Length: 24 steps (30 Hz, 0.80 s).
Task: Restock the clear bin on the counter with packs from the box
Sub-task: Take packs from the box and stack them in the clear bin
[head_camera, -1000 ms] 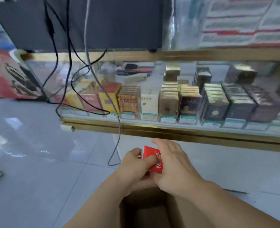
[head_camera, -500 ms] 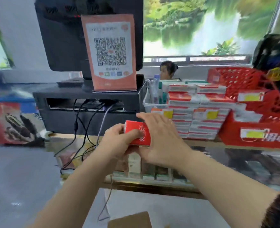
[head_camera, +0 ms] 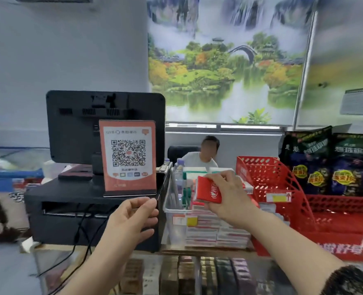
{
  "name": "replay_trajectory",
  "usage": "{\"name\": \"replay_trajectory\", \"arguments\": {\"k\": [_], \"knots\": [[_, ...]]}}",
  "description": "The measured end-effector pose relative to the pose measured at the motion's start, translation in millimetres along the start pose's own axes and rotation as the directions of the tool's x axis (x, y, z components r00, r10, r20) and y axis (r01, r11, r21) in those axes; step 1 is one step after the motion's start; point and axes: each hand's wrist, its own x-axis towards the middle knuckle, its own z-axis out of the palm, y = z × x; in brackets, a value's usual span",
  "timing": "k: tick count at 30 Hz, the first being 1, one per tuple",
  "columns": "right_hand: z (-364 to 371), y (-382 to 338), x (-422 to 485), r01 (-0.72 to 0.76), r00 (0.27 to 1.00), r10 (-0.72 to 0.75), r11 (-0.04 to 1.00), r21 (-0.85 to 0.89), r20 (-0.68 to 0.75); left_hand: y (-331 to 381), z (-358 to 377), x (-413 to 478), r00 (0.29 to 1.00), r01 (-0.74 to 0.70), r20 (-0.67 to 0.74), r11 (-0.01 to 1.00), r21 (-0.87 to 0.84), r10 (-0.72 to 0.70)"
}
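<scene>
- Red-and-white pack point(head_camera: 210, 191) is in the right hand point(head_camera: 229, 196). It is held tilted just above the clear bin point(head_camera: 168, 209), over the middle of its opening, and is not yet set down.
- Clear bin stands on the table point(head_camera: 208, 251), between the black stand point(head_camera: 91, 209) on its left and the red basket point(head_camera: 272, 177) on its right.
- Done so far: stacked packs point(head_camera: 208, 233) show through the bin's front wall in flat layers that rise most of the way to the rim. The bin's left end holds upright items that I cannot identify.
- Left to do: this pack has to go onto the stack. The box is out of view, so I cannot tell how many packs remain in it.
- Judgement: restocking is well under way, and the step in hand is placing one pack.
- Right fingers point(head_camera: 218, 177) are clamped on the pack, curled over its upper edge. The thumb's contact is hidden behind the pack.
- Left hand point(head_camera: 133, 218) is raised in front of the black stand, beside the bin and apart from the pack. Its fingers point(head_camera: 146, 204) are loosely bent, with the thumb near the forefinger, and hold nothing.
</scene>
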Motion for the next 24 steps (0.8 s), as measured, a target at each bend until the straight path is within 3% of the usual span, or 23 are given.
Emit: {"name": "replay_trajectory", "arguments": {"k": [7,16,24], "knots": [[6.3,49.8,44.4,-0.188,0.962,0.219,0.964,-0.187,0.164,1.1,2.4,15.1,1.0,-0.003,0.009,1.0,-0.013,0.003],[44.9,46.9,73.4,-0.158,0.906,0.208,0.974,-0.162,0.368,-7.4,-5.8,36.8,0.999,0.014,0.048,1.0,0.016,-0.015],[52.5,45.2,68.9,-0.197,0.877,0.281,0.95,-0.242,0.389,-13.0,-6.0,40.2,0.998,0.023,0.064,0.999,0.047,-0.026]]}}
